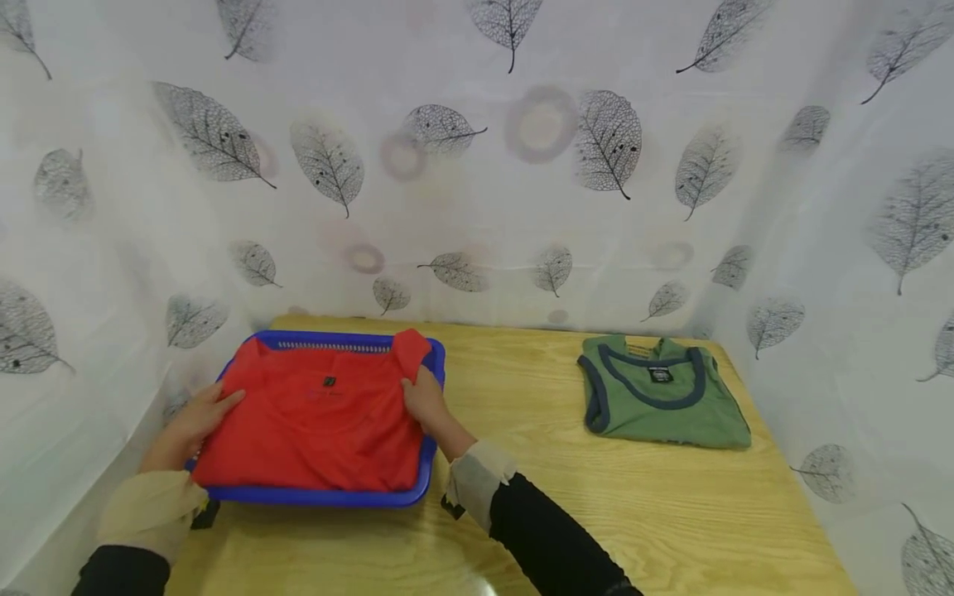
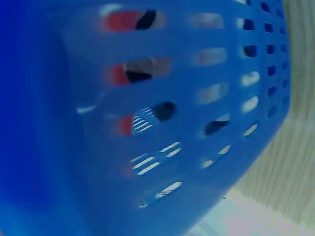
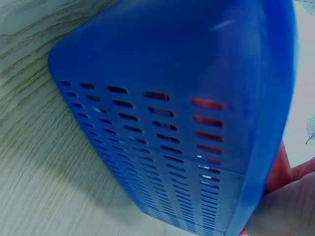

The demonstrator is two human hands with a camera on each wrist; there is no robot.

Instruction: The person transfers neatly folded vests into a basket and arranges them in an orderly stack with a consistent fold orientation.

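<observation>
A red shirt [image 1: 320, 430], neck opening and small dark label facing up, fills the top of a blue plastic basket [image 1: 313, 497] at the table's left. At the shirt's left edge, my left hand [image 1: 195, 420] holds the fabric beside the rim. My right hand [image 1: 428, 401] grips the shirt near its upper right corner, where red cloth stands up over the rim. The left wrist view shows mainly the slotted basket wall [image 2: 192, 108], hiding that hand. In the right wrist view, fingers [image 3: 288, 209] press red cloth [image 3: 279, 169] beyond the basket's rim [image 3: 275, 98].
A folded green shirt [image 1: 656, 414] with dark trim lies at the right of the wooden table [image 1: 522, 397]. White leaf-print curtain [image 1: 462, 207] encloses the table at the back and both sides; the basket stands close to its left part.
</observation>
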